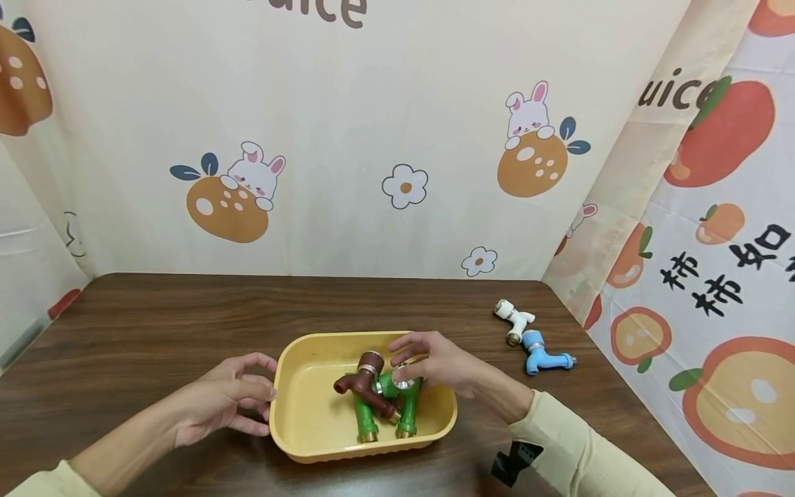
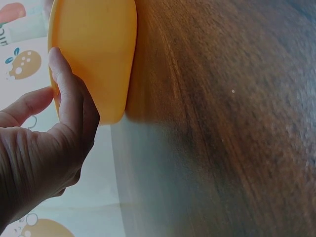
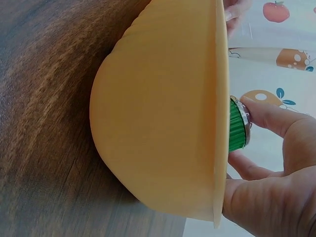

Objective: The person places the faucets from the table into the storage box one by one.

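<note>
Both my hands work at the yellow tub (image 1: 292,386): my left hand (image 1: 220,400) rests relaxed against its left rim, and my right hand (image 1: 435,362) pinches the green tap (image 1: 406,400) lying inside beside a brown tap (image 1: 363,383). I judge I'm mid-pick; lifting it clear needs a firm pinch. White tap (image 1: 512,319) and blue tap (image 1: 543,353) lie right of the tub.

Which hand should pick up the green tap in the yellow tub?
Probably the right hand: its fingers already pinch the ribbed green plastic tap inside the yellow plastic tub. The left hand only touches the tub's outer wall.
</note>
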Action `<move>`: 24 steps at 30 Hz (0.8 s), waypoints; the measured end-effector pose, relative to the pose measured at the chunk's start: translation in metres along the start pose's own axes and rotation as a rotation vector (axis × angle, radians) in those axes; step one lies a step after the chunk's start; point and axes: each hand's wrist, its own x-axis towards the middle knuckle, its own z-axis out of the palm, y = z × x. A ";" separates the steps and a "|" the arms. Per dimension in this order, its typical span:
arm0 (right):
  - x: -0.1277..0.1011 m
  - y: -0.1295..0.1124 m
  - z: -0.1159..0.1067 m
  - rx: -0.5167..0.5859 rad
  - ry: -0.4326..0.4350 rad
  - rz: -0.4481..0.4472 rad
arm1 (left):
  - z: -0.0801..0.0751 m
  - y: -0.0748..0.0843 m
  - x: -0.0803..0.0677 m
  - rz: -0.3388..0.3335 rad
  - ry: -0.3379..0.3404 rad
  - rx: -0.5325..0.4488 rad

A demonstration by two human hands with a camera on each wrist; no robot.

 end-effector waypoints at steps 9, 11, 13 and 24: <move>0.001 -0.001 0.000 -0.011 -0.001 0.018 | 0.000 -0.001 0.000 0.001 0.005 0.005; 0.002 -0.001 0.000 -0.010 -0.001 0.023 | 0.000 -0.001 0.000 0.003 0.006 0.007; 0.002 -0.002 -0.001 -0.013 -0.001 0.025 | 0.000 -0.001 0.000 0.004 0.006 0.007; 0.001 -0.005 0.000 -0.031 -0.011 0.028 | 0.001 0.000 0.000 -0.001 0.015 0.011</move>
